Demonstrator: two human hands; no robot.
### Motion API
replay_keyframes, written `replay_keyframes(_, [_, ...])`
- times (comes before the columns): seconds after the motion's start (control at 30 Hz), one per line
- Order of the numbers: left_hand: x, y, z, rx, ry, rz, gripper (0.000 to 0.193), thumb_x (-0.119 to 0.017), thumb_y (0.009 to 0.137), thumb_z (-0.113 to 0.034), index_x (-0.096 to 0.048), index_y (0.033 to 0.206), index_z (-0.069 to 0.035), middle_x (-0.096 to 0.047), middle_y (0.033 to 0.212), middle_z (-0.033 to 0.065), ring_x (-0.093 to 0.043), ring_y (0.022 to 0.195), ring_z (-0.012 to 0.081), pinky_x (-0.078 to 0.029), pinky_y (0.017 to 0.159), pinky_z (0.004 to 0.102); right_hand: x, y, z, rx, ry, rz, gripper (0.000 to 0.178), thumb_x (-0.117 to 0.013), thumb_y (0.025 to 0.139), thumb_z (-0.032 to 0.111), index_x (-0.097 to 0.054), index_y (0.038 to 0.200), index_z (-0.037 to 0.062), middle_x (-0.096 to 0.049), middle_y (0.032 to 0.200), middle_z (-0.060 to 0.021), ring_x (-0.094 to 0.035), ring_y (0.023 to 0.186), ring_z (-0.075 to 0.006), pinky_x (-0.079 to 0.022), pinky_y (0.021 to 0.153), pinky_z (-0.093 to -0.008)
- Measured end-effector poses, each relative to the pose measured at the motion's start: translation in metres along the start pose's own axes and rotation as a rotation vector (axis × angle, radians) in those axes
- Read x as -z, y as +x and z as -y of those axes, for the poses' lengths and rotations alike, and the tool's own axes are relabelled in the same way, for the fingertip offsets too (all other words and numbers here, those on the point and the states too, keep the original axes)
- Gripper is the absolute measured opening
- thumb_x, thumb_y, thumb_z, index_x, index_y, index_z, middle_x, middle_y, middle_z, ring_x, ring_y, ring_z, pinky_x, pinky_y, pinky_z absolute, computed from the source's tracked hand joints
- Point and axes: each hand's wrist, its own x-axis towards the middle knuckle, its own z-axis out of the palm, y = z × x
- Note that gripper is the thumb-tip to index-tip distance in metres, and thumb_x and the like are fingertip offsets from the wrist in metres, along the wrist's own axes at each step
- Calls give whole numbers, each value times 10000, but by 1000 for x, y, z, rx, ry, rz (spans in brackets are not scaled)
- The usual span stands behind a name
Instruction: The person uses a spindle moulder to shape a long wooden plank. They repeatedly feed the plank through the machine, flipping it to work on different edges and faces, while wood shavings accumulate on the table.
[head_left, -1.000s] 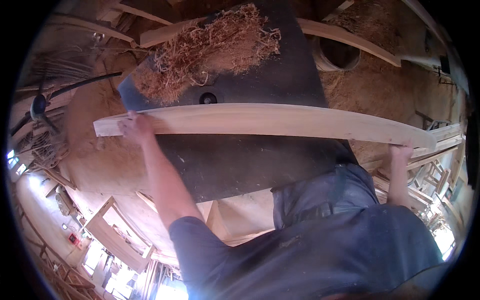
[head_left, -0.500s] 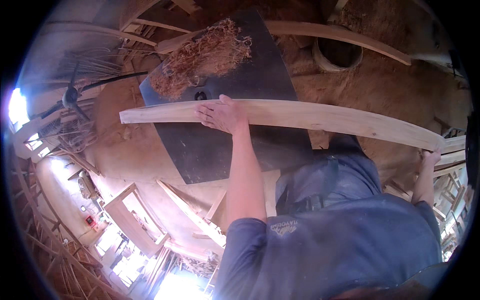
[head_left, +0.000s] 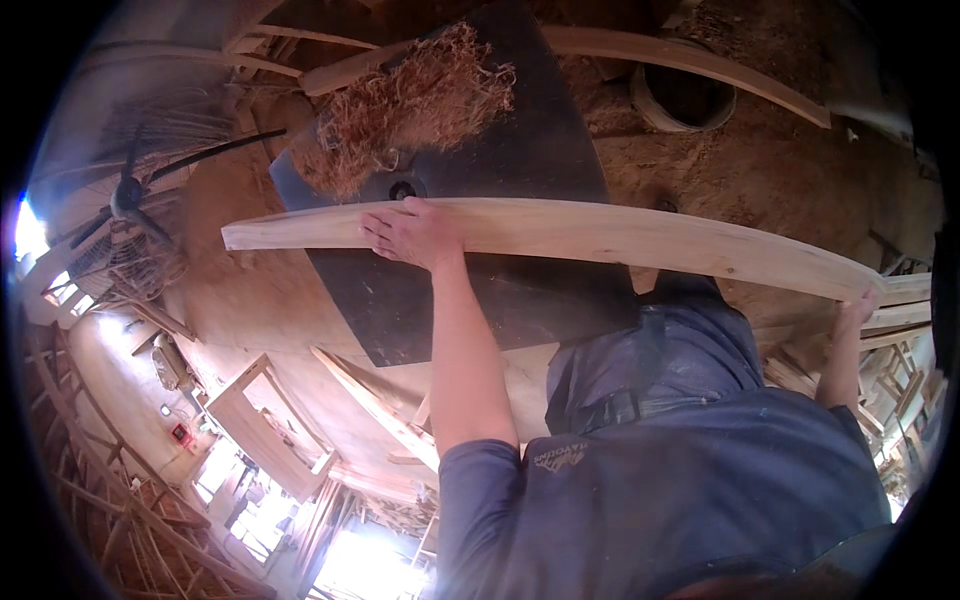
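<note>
A long pale wooden board (head_left: 560,228) lies across the dark flat machine table (head_left: 470,300), its left end jutting past the table's edge. My left hand (head_left: 415,232) rests flat on the board, fingers stretched toward its left end and the thumb near its far edge. Just beyond that hand, a round dark cutter fitting (head_left: 403,189) sits in the table, right by the board's far edge. At the far right my right hand (head_left: 857,306) is closed around the board's other end; its fingers are partly hidden.
A heap of wood shavings (head_left: 410,110) covers the table's far part. Behind it lies a curved plank (head_left: 690,62), near a round bin (head_left: 685,95). A fan (head_left: 127,197) stands at the left. More boards (head_left: 905,305) are stacked at the right.
The board has slid a little to the left over the table, past the cutter fitting. My left hand has moved left on it, and my right hand still holds the right end.
</note>
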Motion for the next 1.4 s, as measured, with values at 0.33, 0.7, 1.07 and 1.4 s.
replay_keyframes(0.33, [-21,84,67,-52,62,-100,691,-419,979,-367,-358,1476,109,-290,1598,242,-239,1492,383,-179,1211,500,-77,-112,-28,-28,-11,-19,534,-358,1033,376,-459,1433,38,-507,1451,-172,-493,1324,-387,-431,1100,-550])
replay_keyframes(0.7, [-19,195,139,-10,80,-38,726,-385,994,-440,-347,1514,65,-280,1624,202,-219,1518,346,-148,1233,481,-155,-258,-64,18,-31,-21,480,-327,1020,336,-546,1343,57,-582,1356,-160,-555,1263,-363,-457,1093,-503])
replay_keyframes(1.07, [-14,194,119,-178,339,21,612,-428,1006,-408,-498,1385,68,-429,1507,262,-364,1427,400,-293,1152,528,-15,-104,-41,31,-91,36,428,-482,1030,261,-521,1362,-6,-609,1226,-168,-611,1151,-324,-549,963,-424])
replay_keyframes(1.4, [11,-36,-18,-21,51,13,667,-430,1005,-369,-372,1471,104,-282,1595,279,-229,1499,401,-173,1213,530,-31,-13,9,-388,-442,567,748,-368,1039,596,-422,1491,3,-537,1441,-195,-574,1245,-303,-439,1071,-387])
